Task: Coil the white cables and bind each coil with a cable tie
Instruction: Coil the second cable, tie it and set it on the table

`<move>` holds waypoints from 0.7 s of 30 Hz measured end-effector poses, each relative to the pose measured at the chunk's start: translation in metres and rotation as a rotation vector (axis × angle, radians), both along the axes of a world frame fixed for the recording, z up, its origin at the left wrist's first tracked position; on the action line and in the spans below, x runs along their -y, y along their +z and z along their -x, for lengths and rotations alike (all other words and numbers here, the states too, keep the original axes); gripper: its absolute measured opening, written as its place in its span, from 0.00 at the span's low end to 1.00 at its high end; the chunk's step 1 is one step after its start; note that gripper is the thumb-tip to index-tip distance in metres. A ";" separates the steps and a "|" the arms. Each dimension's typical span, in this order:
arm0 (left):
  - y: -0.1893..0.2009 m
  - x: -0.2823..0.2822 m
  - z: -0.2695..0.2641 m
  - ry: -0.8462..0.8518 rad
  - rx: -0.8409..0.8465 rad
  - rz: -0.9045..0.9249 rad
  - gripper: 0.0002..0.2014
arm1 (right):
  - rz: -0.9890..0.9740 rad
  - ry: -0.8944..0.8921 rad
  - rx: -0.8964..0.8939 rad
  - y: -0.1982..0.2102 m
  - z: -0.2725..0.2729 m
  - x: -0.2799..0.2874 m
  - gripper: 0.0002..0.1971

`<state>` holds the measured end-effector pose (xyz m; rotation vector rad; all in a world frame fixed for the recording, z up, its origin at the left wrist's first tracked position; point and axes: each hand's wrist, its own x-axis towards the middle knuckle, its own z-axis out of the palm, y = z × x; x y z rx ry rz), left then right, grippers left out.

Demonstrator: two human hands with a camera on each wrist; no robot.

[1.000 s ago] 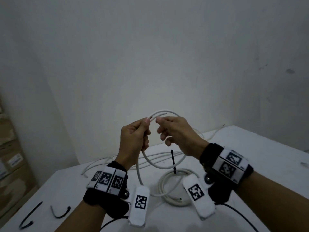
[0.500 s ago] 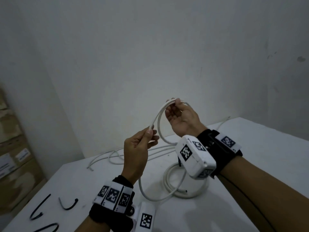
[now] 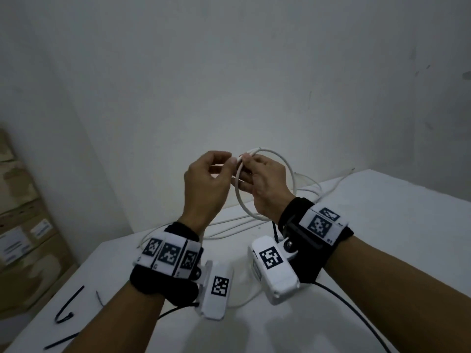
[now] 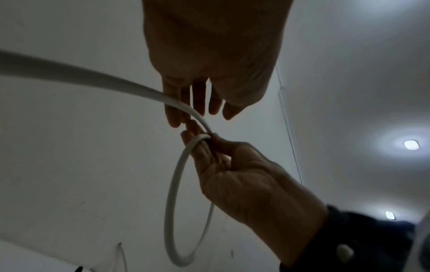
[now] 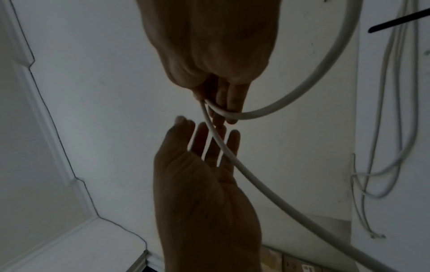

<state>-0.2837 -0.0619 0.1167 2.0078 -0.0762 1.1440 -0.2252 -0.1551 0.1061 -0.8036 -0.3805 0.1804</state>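
My right hand (image 3: 251, 161) holds a white cable (image 3: 288, 164) up above the table, fingers curled round where a round loop closes. The loop (image 4: 173, 184) hangs below that hand (image 4: 209, 147). My left hand (image 3: 221, 169) is right beside it with straight fingers (image 5: 204, 147). The cable's free length (image 5: 256, 184) runs across those fingers and down towards me. A black cable tie (image 3: 274, 230) sticks up behind my right wrist, and what it binds is hidden. More black ties (image 3: 70, 304) lie on the table's near left.
Loose white cables (image 3: 318, 189) lie along the back of the white table (image 3: 382, 225), against the wall. Cardboard boxes (image 3: 23, 225) are stacked on the left beyond the table edge. A thin black wire (image 3: 356, 312) runs from my right wrist camera.
My right hand, raised away with the cable half a second ago, has come back to my left hand with a loop. My left hand's pinch has opened into straight fingers.
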 end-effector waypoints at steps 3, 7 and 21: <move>-0.008 0.004 -0.007 0.098 0.058 -0.072 0.07 | -0.033 0.026 -0.043 0.003 0.002 0.000 0.07; -0.022 0.007 -0.013 0.101 0.026 0.045 0.07 | -0.115 0.079 -0.212 0.005 0.006 -0.001 0.07; -0.042 0.021 -0.002 -0.080 -0.030 0.182 0.04 | -0.463 0.247 -0.485 0.015 -0.008 0.010 0.17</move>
